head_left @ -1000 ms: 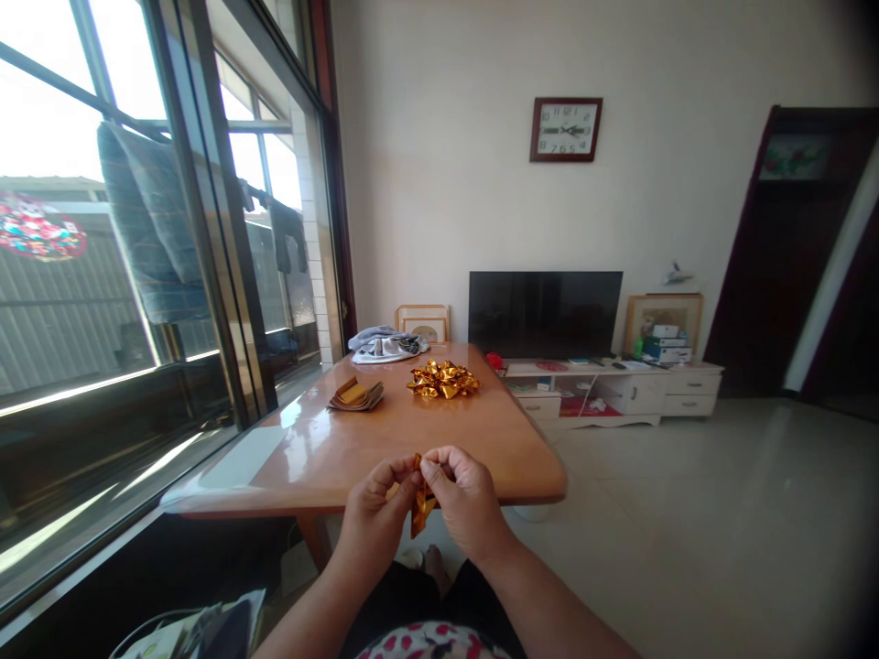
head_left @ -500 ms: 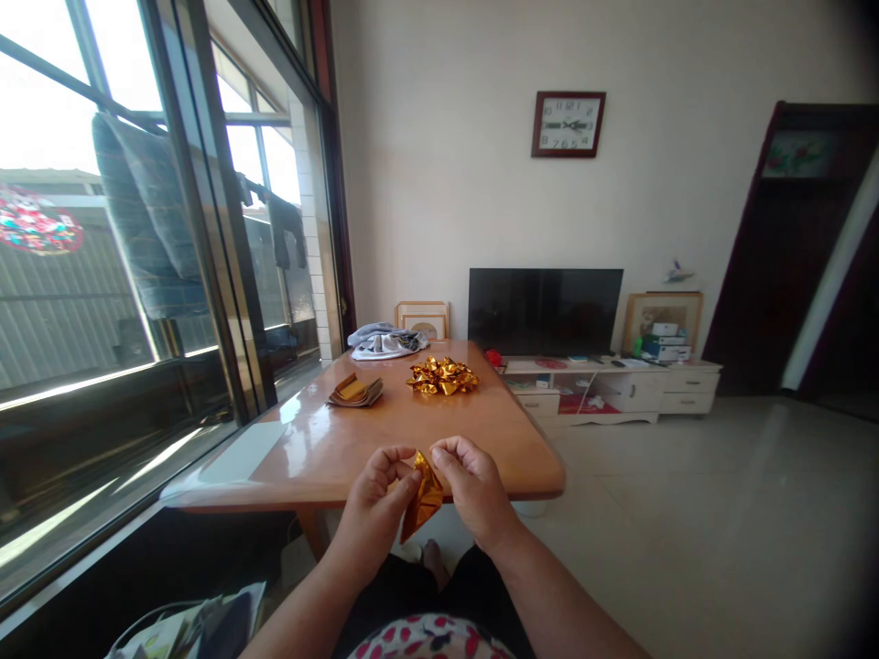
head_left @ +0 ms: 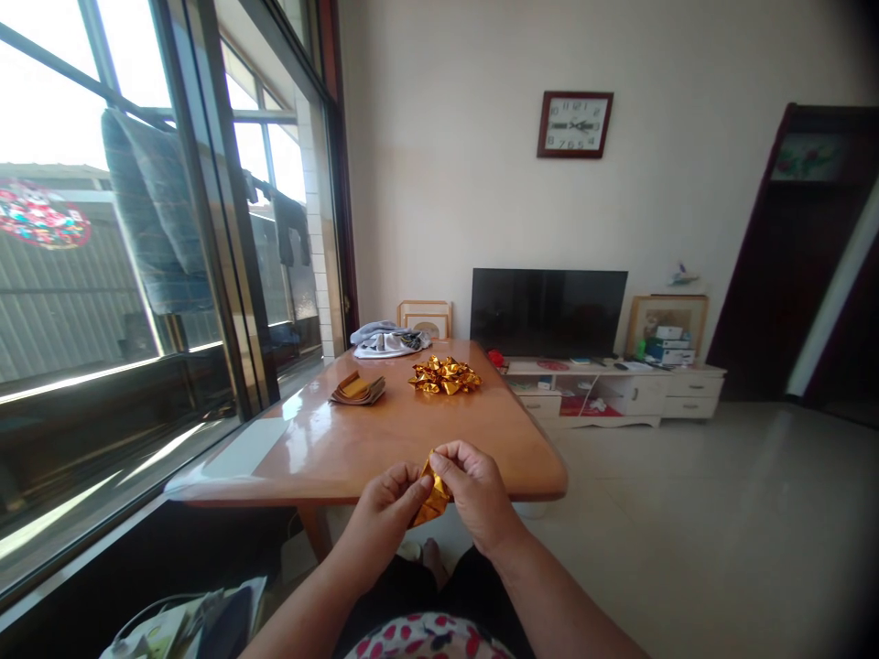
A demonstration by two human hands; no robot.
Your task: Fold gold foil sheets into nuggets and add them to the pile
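A folded piece of shiny gold foil paper [head_left: 434, 502] is held between my two hands, just over the near edge of the table. My left hand [head_left: 393, 503] pinches its left side between thumb and fingers. At the top of the piece, my right hand [head_left: 475, 490] closes thumb and forefinger on the foil. Beyond the hands lies a pile of crumpled-looking gold foil pieces [head_left: 445, 375] on the wooden table [head_left: 385, 448]. To its left sits a stack of flat gold and brown paper sheets [head_left: 358, 389].
Folded clothes [head_left: 390, 340] and framed pictures [head_left: 424, 318] are at the table's far end. A television [head_left: 549, 313] stands on a white cabinet [head_left: 611, 403] ahead. Windows line the left side. A bag of papers [head_left: 185, 622] is low at left.
My right thumb and fingers have closed on the top of the foil, where they were slightly apart from it. The hands have drawn closer together, and the view has shifted slightly.
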